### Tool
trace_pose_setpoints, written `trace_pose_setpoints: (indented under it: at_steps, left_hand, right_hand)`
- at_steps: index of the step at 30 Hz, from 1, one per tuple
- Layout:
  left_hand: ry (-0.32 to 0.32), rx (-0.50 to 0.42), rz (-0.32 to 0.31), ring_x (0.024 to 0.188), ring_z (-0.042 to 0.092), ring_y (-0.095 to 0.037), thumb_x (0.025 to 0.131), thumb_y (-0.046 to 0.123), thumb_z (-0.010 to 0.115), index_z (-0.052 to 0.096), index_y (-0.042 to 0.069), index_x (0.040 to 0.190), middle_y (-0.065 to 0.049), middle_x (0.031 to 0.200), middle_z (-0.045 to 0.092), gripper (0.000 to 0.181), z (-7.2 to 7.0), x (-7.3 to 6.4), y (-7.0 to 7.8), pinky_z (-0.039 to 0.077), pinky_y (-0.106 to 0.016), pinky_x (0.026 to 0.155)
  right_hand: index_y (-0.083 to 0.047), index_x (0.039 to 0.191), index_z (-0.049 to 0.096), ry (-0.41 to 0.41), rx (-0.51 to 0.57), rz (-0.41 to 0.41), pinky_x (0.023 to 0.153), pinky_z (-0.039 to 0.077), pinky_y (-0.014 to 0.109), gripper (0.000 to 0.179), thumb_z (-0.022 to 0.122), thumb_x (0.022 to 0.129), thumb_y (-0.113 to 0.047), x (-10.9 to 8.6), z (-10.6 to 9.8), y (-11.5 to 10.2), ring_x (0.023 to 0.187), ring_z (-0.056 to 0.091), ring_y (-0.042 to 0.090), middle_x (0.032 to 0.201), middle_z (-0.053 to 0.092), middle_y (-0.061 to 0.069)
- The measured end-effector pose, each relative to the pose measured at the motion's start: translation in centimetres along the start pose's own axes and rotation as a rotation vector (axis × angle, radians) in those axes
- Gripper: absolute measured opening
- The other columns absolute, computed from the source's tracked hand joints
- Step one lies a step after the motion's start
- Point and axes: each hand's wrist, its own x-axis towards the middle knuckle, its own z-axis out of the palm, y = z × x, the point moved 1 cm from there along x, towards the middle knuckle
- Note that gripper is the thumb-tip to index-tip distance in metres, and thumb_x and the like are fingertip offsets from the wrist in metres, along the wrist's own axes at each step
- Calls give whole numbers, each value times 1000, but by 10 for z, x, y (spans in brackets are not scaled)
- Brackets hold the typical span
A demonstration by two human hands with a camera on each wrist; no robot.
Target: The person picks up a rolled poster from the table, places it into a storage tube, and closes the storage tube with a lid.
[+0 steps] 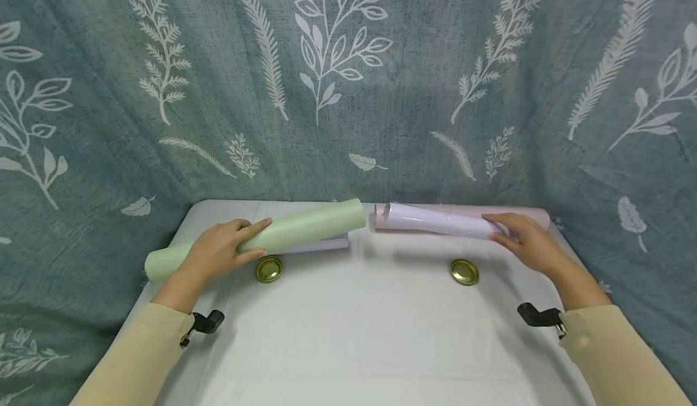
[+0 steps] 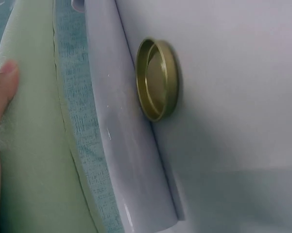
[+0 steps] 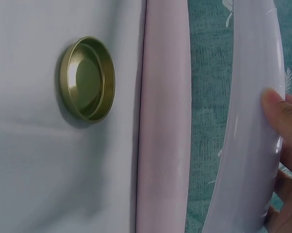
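Curved over the green roll, the left hand gripped it a little left of its middle, spread about as wide as the roll. The roll slanted, its right end nearer the curtain; light, even pressure looked wisest, since a rolled sheet would likely dent under a hard squeeze.

Below it, the lower lavender roll lay partly hidden on the white-covered table, with the left gold lid just beside it. Keeping the green roll clear of both would probably avoid a knock. The right gold lid sat well apart from its twin.

Farther right, the pink roll lay along the table's back edge. Over it hung the raised lavender roll, pinched near its right end between the thumb and fingers of the right hand. Held so far from its middle, it would tend to dip leftward, so a steady wrist mattered. The inner ends of the two held rolls were near but apart, a gap worth keeping.
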Motion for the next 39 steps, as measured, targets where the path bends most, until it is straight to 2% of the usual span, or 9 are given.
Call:
trace_pose_setpoints:
  at_steps: [6, 15, 30, 39]
  left_hand:
    - [74, -18, 35, 84, 69, -28, 86, 47, 76, 52, 28, 148, -8, 115, 68, 69, 2, -6, 9, 55, -48, 70]
    - [137, -71, 99, 78, 68, -23, 80, 39, 82, 55, 25, 146, -7, 112, 70, 72, 6, -9, 15, 54, -43, 65]
    - [124, -107, 146, 78, 67, -20, 79, 41, 83, 59, 26, 143, -2, 111, 70, 70, 14, -8, 24, 54, -42, 66]
    - [72, -96, 115, 89, 71, -28, 83, 53, 76, 57, 29, 144, -5, 119, 70, 68, 21, -5, 29, 57, -48, 74]
  right_hand:
    - [-5, 136, 61, -26, 35, 6, 93, 41, 63, 43, 70, 95, -13, 10, 3, -8, 119, 52, 47, 130, 62, 24]
    - [-8, 137, 62, -57, 50, 27, 91, 42, 59, 43, 70, 95, -14, 11, 15, -8, 115, 54, 42, 131, 63, 21]
    - [-9, 138, 62, -184, 132, 3, 97, 41, 61, 41, 67, 97, -16, 16, 33, -16, 121, 53, 41, 133, 62, 19]
    - [-10, 136, 63, -186, 126, -67, 90, 47, 56, 40, 67, 97, -15, 27, 42, -28, 118, 57, 37, 132, 63, 16]
